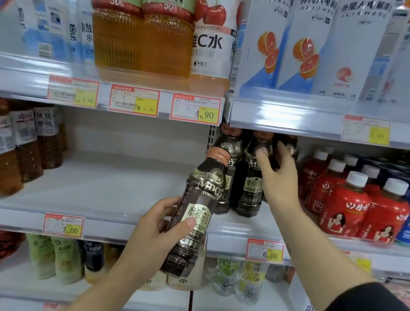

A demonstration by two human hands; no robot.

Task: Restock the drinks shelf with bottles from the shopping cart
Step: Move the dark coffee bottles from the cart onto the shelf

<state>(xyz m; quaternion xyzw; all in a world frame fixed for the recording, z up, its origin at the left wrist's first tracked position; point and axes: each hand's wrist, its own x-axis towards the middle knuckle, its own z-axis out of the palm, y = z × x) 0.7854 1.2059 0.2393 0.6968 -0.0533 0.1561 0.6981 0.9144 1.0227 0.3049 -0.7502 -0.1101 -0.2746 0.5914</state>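
Observation:
My left hand (156,230) grips a dark coffee bottle (201,202) with a peach cap, tilted, just in front of the middle shelf (116,188). Two matching coffee bottles (250,187) stand upright on that shelf right behind it. My right hand (280,181) reaches in beside them, its thumb lying on the nearer bottle's neck. Its straight fingers touch a third coffee bottle (292,147), which it mostly hides. The shopping cart is out of view.
A wide bare stretch of the middle shelf lies left of the coffee bottles, bounded by brown tea bottles (17,146). Red bottles with white caps (346,205) crowd the right side. The upper shelf edge with price tags (195,108) hangs just above my right hand.

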